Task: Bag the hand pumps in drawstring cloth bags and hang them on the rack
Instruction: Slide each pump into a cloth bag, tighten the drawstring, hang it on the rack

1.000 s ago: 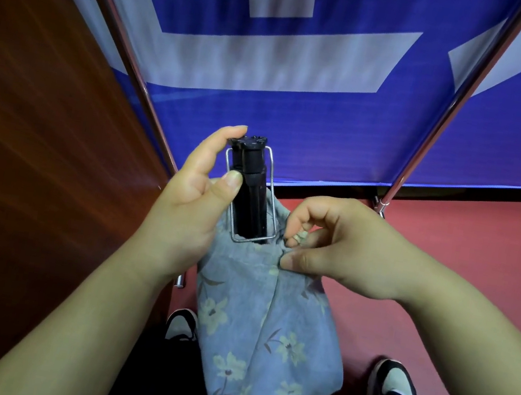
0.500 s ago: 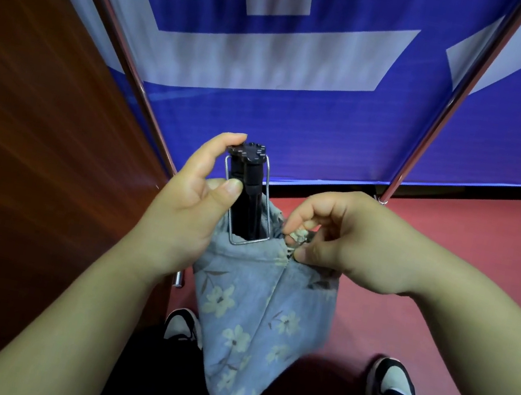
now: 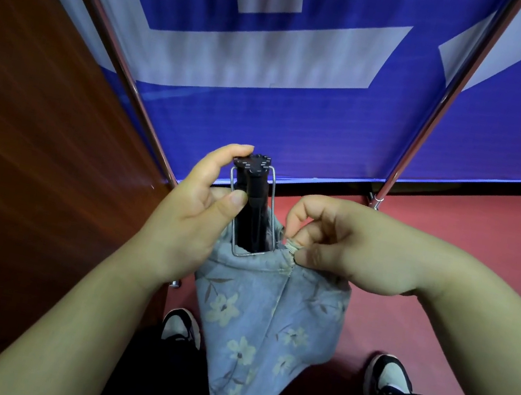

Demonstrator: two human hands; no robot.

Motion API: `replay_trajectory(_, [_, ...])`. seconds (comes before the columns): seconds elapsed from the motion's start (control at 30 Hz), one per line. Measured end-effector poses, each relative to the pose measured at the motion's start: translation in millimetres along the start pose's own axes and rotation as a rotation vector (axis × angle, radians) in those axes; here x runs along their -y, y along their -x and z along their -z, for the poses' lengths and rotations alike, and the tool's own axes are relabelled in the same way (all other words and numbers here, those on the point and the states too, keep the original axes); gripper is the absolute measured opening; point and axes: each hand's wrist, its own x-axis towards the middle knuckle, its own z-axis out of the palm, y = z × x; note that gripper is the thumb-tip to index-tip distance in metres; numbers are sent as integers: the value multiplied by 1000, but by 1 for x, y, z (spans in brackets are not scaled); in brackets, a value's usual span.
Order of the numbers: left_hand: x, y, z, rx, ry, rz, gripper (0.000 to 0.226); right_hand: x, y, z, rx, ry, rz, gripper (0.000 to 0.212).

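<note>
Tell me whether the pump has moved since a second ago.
Yes, slightly. The pump has sunk deeper into the bag; against the banner's bottom edge, its top sits about where it was.

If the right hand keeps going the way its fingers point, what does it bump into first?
Probably the pump. The right hand pinches the bag at its mouth, fingers pointing left toward the pump's wire frame, which looks right beside them. How near in depth is hard to tell.

Below the left hand's grip the black pump's lower length is hidden inside the floral bag, whose tip the bottom edge cuts off, while the cord pinched under the right hand's fingertips is mostly covered.
</note>
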Motion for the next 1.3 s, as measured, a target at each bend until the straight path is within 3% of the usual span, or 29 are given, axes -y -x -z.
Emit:
replay_trajectory(0.17, [-5, 2, -2, -31, 53, -30, 55, 1, -3, -4, -23, -375, 64, 18])
replay_trajectory(0.27, [-5, 4, -4, 3, 126, -35, 78, 2, -6, -5, -73, -576, 90, 22])
replay_trajectory(0.37, [-2, 4, -5, 39, 54, -44, 100, 5, -7, -6, -97, -635, 91, 21])
replay_trajectory(0.43, [-1, 4, -4, 54, 40, -32, 104, 6, -7, -6, -94, -581, 90, 16])
replay_trajectory(0.6, [-2, 3, -2, 74, 76, -29, 96, 7, -1, -2, -99, -167, 60, 20])
replay_trajectory(0.77, [-3, 3, 1, 79, 21, -47, 97, 10, 2, -3, -12, -73, 26, 17])
replay_trajectory(1.0, [-15, 2, -5, -157, 43, -212, 90, 8, -8, -6, -104, -792, 73, 12])
replay_trajectory(1.17, [-19, 8, -16, -173, 30, -249, 85, 8, -12, -3, -71, -979, 141, 29])
replay_trajectory(1.3, [-19, 8, -15, -146, -44, -206, 96, 8, -14, -1, -95, -989, 163, 38])
